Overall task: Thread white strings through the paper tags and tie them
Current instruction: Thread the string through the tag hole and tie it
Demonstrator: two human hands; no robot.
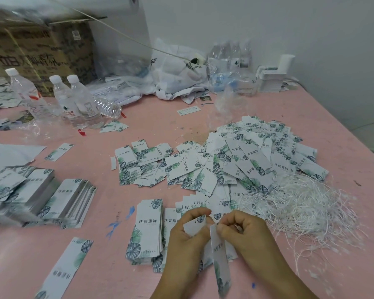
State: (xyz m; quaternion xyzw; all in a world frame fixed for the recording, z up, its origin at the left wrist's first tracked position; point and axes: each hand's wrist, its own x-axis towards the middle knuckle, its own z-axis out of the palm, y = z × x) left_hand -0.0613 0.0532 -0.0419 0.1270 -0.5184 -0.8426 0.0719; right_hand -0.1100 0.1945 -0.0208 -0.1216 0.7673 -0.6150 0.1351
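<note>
My left hand (185, 238) pinches a small white paper tag (194, 225) with a leaf print and a punched hole, held tilted near the table's front. My right hand (244, 231) pinches the top of a long narrow tag (219, 262) that hangs down between my wrists. The two hands almost touch. A tangle of white strings (307, 208) lies just right of my right hand. A big heap of strung tags (257, 156) lies beyond my hands. Neat stacks of long tags (148, 229) sit left of my left hand.
More tag stacks (58, 199) lie at the left on the pink table (181, 121). Water bottles (73, 100), a cardboard box (39, 52), plastic bags (177, 72) and a white holder (274, 76) stand along the back. The table's right edge runs diagonally.
</note>
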